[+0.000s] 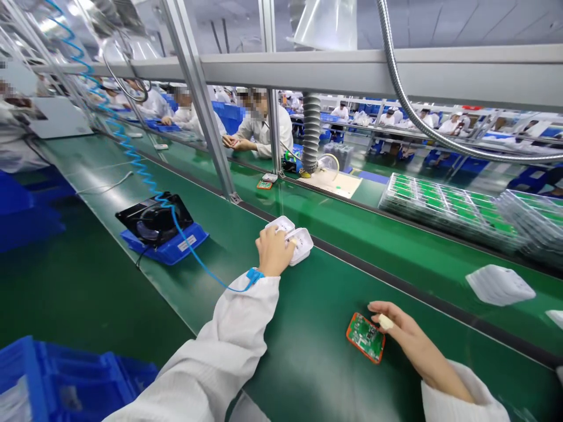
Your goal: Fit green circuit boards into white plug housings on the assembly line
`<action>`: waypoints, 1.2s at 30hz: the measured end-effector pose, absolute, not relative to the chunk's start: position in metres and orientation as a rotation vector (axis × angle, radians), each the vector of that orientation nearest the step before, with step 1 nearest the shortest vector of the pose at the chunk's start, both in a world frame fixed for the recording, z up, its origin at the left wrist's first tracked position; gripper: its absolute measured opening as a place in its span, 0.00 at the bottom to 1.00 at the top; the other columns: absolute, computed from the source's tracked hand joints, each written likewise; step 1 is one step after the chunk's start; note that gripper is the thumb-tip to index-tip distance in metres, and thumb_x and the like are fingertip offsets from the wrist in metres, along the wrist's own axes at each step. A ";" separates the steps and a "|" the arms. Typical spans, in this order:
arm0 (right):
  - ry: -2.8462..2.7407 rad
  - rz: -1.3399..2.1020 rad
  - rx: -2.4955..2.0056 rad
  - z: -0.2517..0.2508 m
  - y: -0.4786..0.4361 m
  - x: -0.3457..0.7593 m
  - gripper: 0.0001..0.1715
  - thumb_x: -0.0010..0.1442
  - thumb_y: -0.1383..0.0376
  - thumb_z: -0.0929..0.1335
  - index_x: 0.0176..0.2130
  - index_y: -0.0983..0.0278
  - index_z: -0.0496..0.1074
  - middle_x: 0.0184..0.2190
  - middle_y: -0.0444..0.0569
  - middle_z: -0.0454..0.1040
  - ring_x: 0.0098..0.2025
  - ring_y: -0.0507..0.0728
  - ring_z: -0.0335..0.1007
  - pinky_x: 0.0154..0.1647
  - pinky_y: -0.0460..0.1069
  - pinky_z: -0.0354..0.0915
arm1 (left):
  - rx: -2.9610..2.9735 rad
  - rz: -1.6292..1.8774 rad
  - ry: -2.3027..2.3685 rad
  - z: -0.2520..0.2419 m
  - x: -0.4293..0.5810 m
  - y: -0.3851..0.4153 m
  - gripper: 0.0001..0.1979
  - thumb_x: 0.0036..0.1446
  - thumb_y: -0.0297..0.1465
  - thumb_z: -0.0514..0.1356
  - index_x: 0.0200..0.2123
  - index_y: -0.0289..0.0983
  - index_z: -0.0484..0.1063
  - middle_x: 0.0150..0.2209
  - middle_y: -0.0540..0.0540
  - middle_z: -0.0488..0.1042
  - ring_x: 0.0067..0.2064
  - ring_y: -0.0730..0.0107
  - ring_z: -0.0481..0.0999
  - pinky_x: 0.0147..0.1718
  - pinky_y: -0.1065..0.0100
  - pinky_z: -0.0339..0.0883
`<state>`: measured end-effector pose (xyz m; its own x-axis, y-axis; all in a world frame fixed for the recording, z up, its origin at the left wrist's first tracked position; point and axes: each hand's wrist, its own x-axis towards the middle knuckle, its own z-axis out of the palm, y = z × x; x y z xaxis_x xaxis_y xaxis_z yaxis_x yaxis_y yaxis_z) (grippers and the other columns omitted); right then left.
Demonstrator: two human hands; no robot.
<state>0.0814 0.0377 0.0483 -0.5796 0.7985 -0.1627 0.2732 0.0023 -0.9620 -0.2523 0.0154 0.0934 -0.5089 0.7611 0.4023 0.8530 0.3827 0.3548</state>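
My left hand (275, 251), with a blue wrist strap, reaches over two white plastic shells on the green bench. Its fingers close on the near edge of the left shell (281, 223). The thumb lies over the right shell (301, 245). My right hand (402, 330) is beside a green circuit board (366, 337) in an orange frame. A pale finger cover is on its thumb, near the board's upper right corner. Index finger and thumb are apart; the other fingers are mostly hidden. I cannot tell whether it touches the board.
A black fan (156, 220) sits on a blue tray (187, 243) to the left. Stacked white plates (499, 284) are at right, below trays of green boards (448, 202). A metal post (200, 97) rises behind the shells. People in white work across the bench.
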 end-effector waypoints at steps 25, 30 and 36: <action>-1.700 -0.307 -1.831 0.034 0.217 0.223 0.50 0.47 0.54 0.68 0.60 0.73 0.47 0.56 0.70 0.52 0.59 0.73 0.47 0.54 0.64 0.50 | -2.633 -1.174 -1.689 0.038 -0.111 -0.011 0.24 0.54 0.22 0.49 0.55 0.37 0.57 0.60 0.39 0.56 0.61 0.58 0.55 0.57 0.53 0.56; -1.690 -0.150 -1.817 0.016 0.228 0.209 0.49 0.47 0.54 0.68 0.60 0.70 0.48 0.53 0.66 0.54 0.56 0.69 0.51 0.49 0.58 0.55 | -2.698 -1.159 -1.717 0.039 -0.112 -0.011 0.26 0.53 0.21 0.49 0.56 0.37 0.55 0.60 0.39 0.56 0.61 0.59 0.55 0.57 0.54 0.58; -1.499 -0.100 -1.689 0.048 0.209 0.178 0.45 0.45 0.55 0.69 0.57 0.67 0.54 0.52 0.61 0.59 0.56 0.67 0.51 0.53 0.59 0.53 | -2.662 -1.126 -1.698 0.040 -0.116 -0.009 0.24 0.55 0.21 0.49 0.57 0.35 0.55 0.60 0.37 0.55 0.61 0.59 0.54 0.57 0.55 0.58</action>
<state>0.1781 0.2095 0.0484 0.2774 0.7765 0.5658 0.8449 0.0832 -0.5284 -0.1164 -0.0089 0.0402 0.2695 0.8658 0.4217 0.7255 -0.4705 0.5023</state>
